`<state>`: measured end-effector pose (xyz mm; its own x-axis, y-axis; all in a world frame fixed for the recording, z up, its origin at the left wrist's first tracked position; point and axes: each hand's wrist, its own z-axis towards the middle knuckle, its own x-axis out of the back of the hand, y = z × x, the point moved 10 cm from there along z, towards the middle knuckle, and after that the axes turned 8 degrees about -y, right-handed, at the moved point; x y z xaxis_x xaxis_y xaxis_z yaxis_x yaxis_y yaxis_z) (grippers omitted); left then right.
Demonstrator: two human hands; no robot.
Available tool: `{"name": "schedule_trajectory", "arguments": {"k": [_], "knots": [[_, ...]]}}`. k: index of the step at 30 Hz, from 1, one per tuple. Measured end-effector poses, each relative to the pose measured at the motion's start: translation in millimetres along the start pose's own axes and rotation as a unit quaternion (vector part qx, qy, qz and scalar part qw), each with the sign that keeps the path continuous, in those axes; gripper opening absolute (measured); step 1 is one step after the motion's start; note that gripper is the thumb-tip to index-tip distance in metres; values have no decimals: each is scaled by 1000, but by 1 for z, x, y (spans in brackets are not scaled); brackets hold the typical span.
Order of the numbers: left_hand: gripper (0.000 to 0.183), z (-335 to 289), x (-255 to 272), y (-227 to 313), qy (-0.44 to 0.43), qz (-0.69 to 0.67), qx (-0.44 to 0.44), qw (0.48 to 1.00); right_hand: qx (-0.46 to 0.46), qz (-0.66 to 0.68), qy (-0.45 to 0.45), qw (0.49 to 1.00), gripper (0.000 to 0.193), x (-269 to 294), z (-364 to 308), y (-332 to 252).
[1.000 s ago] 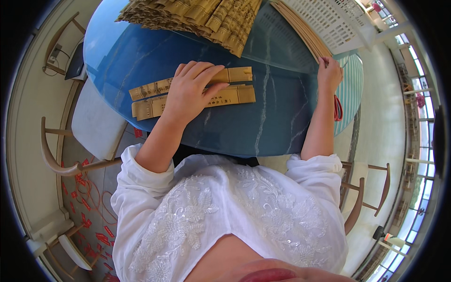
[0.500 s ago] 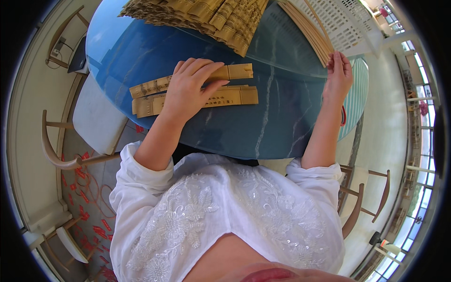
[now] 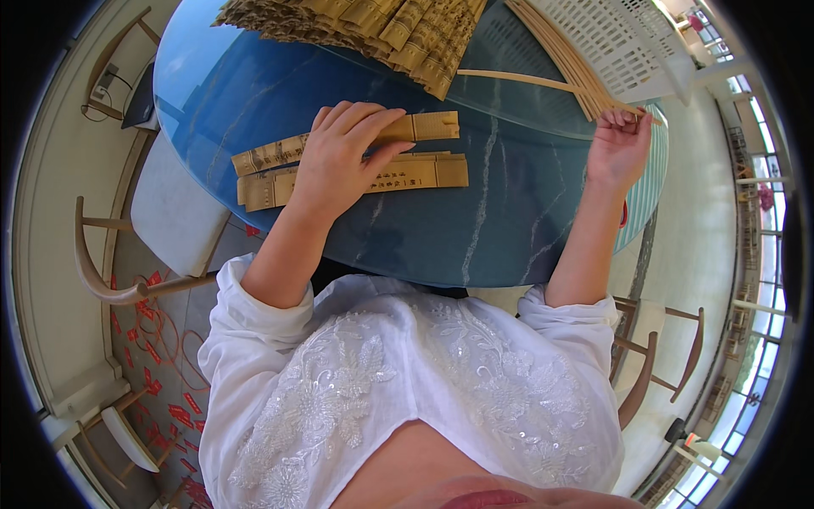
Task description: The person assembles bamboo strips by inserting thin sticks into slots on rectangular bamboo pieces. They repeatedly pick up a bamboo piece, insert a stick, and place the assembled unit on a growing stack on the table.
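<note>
the round blue table (image 3: 475, 229) with a marbled top fills the upper middle of the view; the person sits at its near edge. a white perforated basket (image 3: 627, 42) stands at the far right of the table. a large heap of bamboo slip bundles (image 3: 373, 25) lies at the far edge, just left of the basket. a wooden chair with a pale seat (image 3: 170, 212) stands at the left of the table, and a second wooden chair (image 3: 653, 373) stands at the lower right.

a sheaf of long thin bamboo strips (image 3: 560, 59) runs diagonally between the heap and the basket, its near end reaching the right edge of the table. two short stacks of bamboo slips (image 3: 424, 170) lie side by side, parallel, on the table in front of the person, left of centre.

the left hand (image 3: 339, 161) lies flat across both stacks, fingers spread and extended, pressing down without gripping. the right hand (image 3: 619, 144) is raised at the near end of the long strips, fingers curled narrowly with the fingertips (image 3: 623, 119) touching the strip ends; whether they pinch a strip cannot be told.
</note>
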<state>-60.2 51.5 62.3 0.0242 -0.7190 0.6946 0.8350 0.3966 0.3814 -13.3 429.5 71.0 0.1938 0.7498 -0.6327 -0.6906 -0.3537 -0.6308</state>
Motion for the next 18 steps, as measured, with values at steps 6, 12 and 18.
{"name": "schedule_trajectory", "arguments": {"k": [6,12,18], "knots": [[37,0,1,1,-2,-1,4,1000,10,16,-25,999,22,5,1,-4],[37,0,2,2,6,-4,-6,1000,47,-62,-6,997,19,-1,-3,-10],[40,-1,1,2,-1,-8,-2,1000,70,-114,4,991,17,-6,-6,-13]]}}
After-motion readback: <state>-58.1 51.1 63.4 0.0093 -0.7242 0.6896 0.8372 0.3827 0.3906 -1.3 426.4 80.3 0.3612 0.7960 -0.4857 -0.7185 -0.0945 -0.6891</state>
